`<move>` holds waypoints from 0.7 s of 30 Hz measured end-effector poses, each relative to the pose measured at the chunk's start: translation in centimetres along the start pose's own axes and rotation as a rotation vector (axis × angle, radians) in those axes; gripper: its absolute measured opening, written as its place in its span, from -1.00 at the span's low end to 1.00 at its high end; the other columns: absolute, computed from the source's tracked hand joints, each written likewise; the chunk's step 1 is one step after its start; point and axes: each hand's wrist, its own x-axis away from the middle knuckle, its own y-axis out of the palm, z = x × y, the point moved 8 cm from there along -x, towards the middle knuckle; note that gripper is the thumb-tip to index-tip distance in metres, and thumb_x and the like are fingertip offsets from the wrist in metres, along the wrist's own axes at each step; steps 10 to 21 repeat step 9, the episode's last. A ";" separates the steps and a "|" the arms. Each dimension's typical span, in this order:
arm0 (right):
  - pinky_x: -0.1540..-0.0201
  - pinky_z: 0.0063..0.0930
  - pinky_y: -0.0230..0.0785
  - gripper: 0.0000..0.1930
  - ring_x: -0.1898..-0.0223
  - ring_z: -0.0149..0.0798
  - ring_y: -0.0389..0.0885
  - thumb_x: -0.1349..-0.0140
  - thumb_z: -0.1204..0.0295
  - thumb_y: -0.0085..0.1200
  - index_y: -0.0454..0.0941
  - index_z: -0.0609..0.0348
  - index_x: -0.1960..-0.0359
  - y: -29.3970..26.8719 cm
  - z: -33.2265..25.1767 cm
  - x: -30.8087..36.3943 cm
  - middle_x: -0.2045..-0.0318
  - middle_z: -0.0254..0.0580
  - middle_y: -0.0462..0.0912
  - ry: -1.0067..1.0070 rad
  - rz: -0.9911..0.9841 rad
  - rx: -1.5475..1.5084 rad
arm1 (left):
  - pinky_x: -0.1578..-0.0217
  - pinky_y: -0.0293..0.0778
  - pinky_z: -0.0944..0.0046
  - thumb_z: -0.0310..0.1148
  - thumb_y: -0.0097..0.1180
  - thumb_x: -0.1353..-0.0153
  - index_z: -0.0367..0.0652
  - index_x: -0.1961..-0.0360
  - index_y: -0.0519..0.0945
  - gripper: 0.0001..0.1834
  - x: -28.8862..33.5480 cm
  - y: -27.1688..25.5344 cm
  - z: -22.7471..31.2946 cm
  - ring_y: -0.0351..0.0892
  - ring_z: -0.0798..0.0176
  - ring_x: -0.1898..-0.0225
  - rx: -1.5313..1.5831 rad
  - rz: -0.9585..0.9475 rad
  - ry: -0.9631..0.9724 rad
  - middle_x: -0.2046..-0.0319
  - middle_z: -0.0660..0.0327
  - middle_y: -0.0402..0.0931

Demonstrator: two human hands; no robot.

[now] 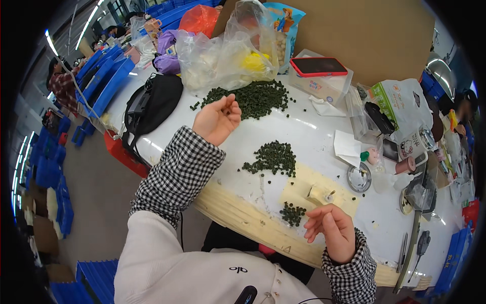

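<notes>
My left hand [217, 120], palm up with curled fingers and the thumb near the fingertips, is raised at the near edge of a large pile of small dark green pieces [255, 99]. Whether anything small is between its fingers I cannot make out. My right hand [334, 232] hovers by the table's front edge, fingers loosely bent and apart, with nothing visible in it. Just left of it lies a small group of dark pieces [292, 215]. Beyond it, a small block with an upright pin [324, 194] stands on a yellowish mat [349, 200]. A medium pile of dark pieces [273, 157] lies mid-table.
Clear plastic bags [202, 61] and a black bag [159, 104] stand at the back left. A red-cased phone [319, 66] rests on a plastic box [324, 86]. A round metal dish [359, 177], tweezers [402, 252] and a screwdriver-like tool [421, 245] lie to the right.
</notes>
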 end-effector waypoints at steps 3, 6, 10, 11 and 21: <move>0.32 -0.53 0.46 -0.66 0.39 -0.40 0.56 -0.44 0.33 -0.27 0.45 0.39 0.08 -0.2 -0.3 -0.1 0.35 -0.15 0.58 -0.006 0.017 0.012 | 0.26 0.36 0.36 -0.33 -0.20 -0.41 -0.28 0.16 0.41 -0.77 -0.2 -0.5 -0.1 0.31 0.28 0.30 -0.007 0.088 0.016 0.28 0.18 0.34; 0.32 -0.53 0.46 -0.66 0.40 -0.40 0.56 -0.44 0.33 -0.27 0.45 0.39 0.09 -0.5 -0.3 -0.1 0.36 -0.15 0.58 -0.003 0.020 0.016 | 0.25 0.36 0.36 -0.30 -0.19 -0.41 -0.28 0.14 0.41 -0.75 0.3 0.4 -0.9 0.31 0.27 0.29 -0.013 0.105 -0.009 0.27 0.17 0.34; 0.33 -0.53 0.46 -0.66 0.40 -0.39 0.56 -0.44 0.32 -0.26 0.46 0.39 0.09 -0.5 -0.1 -0.1 0.36 -0.15 0.58 -0.017 0.015 0.012 | 0.24 0.36 0.35 -0.28 -0.18 -0.41 -0.28 0.12 0.41 -0.74 0.0 -0.2 -1.1 0.31 0.26 0.28 -0.030 0.062 -0.044 0.26 0.16 0.33; 0.33 -0.53 0.46 -0.66 0.40 -0.39 0.56 -0.44 0.32 -0.26 0.46 0.39 0.09 -0.5 -0.1 -0.1 0.36 -0.15 0.58 -0.017 0.015 0.012 | 0.24 0.36 0.35 -0.28 -0.18 -0.41 -0.28 0.12 0.41 -0.74 0.0 -0.2 -1.1 0.31 0.26 0.28 -0.030 0.062 -0.044 0.26 0.16 0.33; 0.33 -0.53 0.46 -0.66 0.40 -0.39 0.56 -0.44 0.32 -0.26 0.46 0.39 0.09 -0.5 -0.1 -0.1 0.36 -0.15 0.58 -0.017 0.015 0.012 | 0.24 0.36 0.35 -0.28 -0.18 -0.41 -0.28 0.12 0.41 -0.74 0.0 -0.2 -1.1 0.31 0.26 0.28 -0.030 0.062 -0.044 0.26 0.16 0.33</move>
